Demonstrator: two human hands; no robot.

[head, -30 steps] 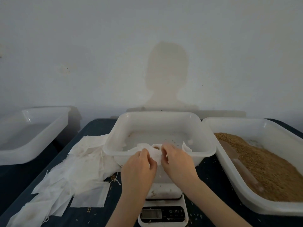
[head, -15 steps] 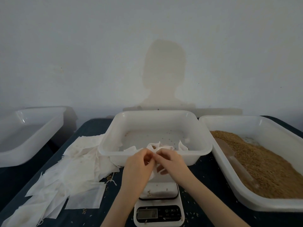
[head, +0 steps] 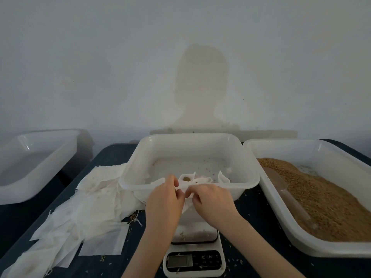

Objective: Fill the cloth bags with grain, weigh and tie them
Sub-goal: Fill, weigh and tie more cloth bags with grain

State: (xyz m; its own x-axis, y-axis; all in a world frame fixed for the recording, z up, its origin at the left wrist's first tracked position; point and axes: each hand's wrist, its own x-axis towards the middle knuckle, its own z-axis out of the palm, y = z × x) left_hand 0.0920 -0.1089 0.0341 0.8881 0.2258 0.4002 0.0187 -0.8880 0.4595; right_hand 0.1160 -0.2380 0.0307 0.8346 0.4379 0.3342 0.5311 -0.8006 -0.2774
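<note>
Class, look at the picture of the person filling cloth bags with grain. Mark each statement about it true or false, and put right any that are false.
1. Both hands hold the same cloth bag. True: the left hand and right hand pinch the cloth bag at the near rim of the middle tub.
2. The pile of grain lies in the tub on the left. False: the grain fills the right tub; no grain shows in the left tub.
3. A stack of empty bags lies left of the middle tub. True: the empty bags are spread on the table.
4. The scale stands behind the tubs, against the wall. False: the scale stands nearest the person, in front of the middle tub.
</note>
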